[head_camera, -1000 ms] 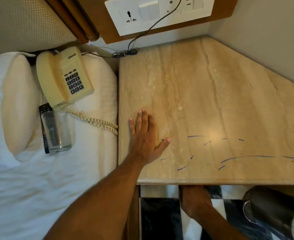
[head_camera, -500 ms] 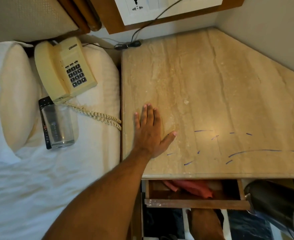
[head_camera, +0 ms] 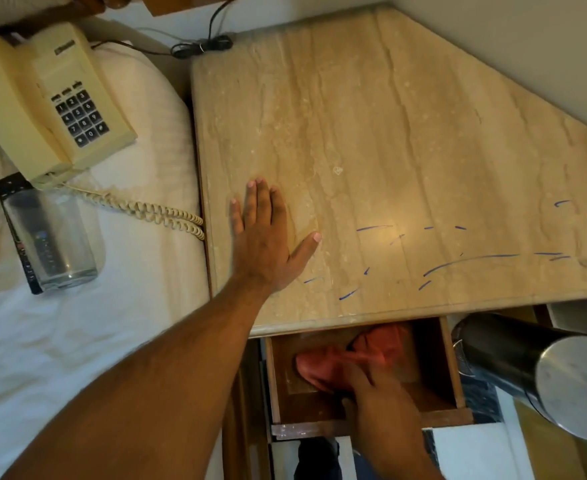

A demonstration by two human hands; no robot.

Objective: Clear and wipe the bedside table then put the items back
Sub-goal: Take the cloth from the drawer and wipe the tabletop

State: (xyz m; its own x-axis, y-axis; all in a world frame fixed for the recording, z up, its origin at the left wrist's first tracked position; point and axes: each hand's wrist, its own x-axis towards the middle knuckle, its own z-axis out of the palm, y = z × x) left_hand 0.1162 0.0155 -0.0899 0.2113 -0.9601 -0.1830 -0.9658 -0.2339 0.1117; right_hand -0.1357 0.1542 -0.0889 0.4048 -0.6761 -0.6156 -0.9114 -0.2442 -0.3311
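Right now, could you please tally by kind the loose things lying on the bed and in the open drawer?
Phone: 1
Glass: 1
Remote: 1
Red cloth: 1, in the drawer, with the right hand reaching onto it
Total: 4

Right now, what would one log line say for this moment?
left hand flat on table top | right hand on red cloth in open drawer | phone, glass on bed
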